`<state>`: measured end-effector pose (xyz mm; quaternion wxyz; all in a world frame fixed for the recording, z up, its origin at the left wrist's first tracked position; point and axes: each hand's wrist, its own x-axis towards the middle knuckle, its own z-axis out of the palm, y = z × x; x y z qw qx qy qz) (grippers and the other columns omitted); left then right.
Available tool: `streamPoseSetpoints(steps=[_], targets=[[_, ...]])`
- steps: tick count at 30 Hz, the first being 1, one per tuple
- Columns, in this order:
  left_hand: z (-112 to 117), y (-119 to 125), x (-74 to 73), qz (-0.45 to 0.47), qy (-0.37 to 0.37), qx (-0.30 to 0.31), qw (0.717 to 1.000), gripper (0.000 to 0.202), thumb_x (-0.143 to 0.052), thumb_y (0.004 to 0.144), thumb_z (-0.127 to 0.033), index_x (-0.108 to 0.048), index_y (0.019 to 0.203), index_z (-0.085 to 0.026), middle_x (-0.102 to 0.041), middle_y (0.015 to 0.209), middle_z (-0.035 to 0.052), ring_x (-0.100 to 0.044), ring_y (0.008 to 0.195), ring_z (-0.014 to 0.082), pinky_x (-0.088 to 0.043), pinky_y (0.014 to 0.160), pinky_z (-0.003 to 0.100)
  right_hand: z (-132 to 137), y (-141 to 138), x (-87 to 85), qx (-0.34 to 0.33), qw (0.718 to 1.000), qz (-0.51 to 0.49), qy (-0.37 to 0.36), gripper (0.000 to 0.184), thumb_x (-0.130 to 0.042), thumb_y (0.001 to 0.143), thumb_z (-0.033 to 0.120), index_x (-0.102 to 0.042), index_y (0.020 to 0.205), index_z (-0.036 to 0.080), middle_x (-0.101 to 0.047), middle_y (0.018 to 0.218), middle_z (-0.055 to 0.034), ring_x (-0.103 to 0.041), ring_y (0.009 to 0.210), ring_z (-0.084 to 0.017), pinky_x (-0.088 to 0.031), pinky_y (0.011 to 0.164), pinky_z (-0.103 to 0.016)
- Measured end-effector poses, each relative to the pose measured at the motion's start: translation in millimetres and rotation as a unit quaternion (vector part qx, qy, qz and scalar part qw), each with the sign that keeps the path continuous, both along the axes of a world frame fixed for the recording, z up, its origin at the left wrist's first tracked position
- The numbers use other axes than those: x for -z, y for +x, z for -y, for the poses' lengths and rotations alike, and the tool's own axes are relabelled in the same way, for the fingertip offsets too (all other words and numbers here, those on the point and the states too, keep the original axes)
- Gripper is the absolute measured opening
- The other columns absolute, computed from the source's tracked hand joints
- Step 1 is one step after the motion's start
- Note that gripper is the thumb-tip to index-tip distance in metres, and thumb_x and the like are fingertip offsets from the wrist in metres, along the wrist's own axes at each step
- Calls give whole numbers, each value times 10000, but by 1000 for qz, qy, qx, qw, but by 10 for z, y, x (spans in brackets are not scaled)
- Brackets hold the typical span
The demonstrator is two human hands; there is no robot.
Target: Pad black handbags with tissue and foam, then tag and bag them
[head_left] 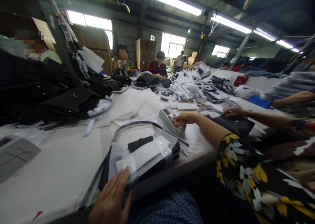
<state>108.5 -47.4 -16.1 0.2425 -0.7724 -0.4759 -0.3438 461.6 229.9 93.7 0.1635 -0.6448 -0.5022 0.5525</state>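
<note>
A black handbag (140, 181) lies at the table's front edge, with grey and white wrapping sheets (147, 155) and clear plastic on top. Its long wrapped strap (118, 132) arches behind it. My left hand (113, 197) lies on the near left corner, fingers stretched out over the wrapping and thumb by the front edge. Beyond the bag stands a grey tape dispenser (167, 120). My right hand (184, 118), at the end of a floral sleeve, has its fingers pinched at the dispenser's tape end; the tape itself is hardly visible.
A co-worker's hand (233, 112) rests on another black bag (233, 124) at right. Black bags (69, 101) are piled at left. A second dispenser (17, 155) stands at the left edge. White sheets (133, 102) and wrapped straps (187, 86) cover the table's middle. Several people sit beyond.
</note>
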Motion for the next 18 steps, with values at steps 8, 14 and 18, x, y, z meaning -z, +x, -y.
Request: streamPoseSetpoints(steps=[8, 14, 18], targets=[[-41, -33, 41, 5, -2, 18, 1000, 344, -482, 959, -210, -590, 1272, -119, -709, 1194, 78, -678, 1034, 210, -485, 931, 345, 340, 156, -202, 39, 993, -67, 90, 360, -702, 878, 459, -681, 925, 103, -730, 830, -110, -696, 696, -141, -621, 727, -262], [-38, -29, 44, 24, -10, 19, 999, 354, -514, 949, -207, -596, 1282, -116, -695, 1224, 81, -676, 1038, 214, -463, 967, 349, 933, 364, -256, 75, 986, -71, 128, 408, -702, 859, 513, -732, 935, 114, -720, 983, -138, -684, 776, -146, -600, 676, -226], [-35, -40, 59, 27, -16, 24, 999, 377, -526, 950, -229, -583, 1304, -112, -687, 1237, 92, -675, 1044, 223, -463, 972, 348, 1184, 445, -18, 85, 985, -51, 140, 442, -771, 778, 535, -735, 915, 115, -720, 968, -140, -680, 784, -157, -597, 693, -251]])
